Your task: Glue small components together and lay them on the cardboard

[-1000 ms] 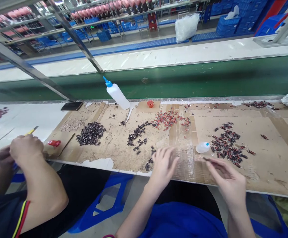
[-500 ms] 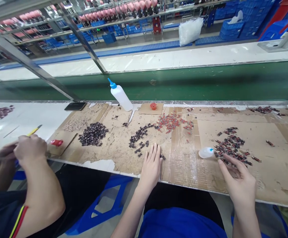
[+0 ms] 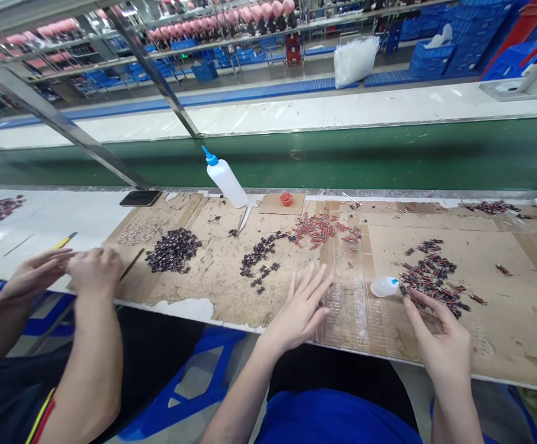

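My left hand [image 3: 301,308] lies palm down over the cardboard [image 3: 231,296] with its fingers spread; what is under the palm is hidden. Beyond its fingertips is a pile of small red-tipped parts [image 3: 314,229], and to the left a loose group of small black parts [image 3: 258,254]. At the right, my right hand [image 3: 441,336] pinches thumb and forefinger together on a small black-and-red part [image 3: 403,290], at the near left edge of a pile of black-and-red parts [image 3: 434,271]. A small white squeeze bottle [image 3: 383,286] with a blue tip lies just left of those fingers.
A tall white bottle [image 3: 226,182] with a blue nozzle leans behind, near a red cap [image 3: 286,199]. A co-worker's hands [image 3: 95,271] work at the left, close to a heap of black parts [image 3: 174,250], a dark stick [image 3: 132,264] and a phone [image 3: 140,198].
My left hand has moved right and its fingers have spread; the black part beside it is now out of sight. My right hand has shifted slightly left. The co-worker's hands have moved right.
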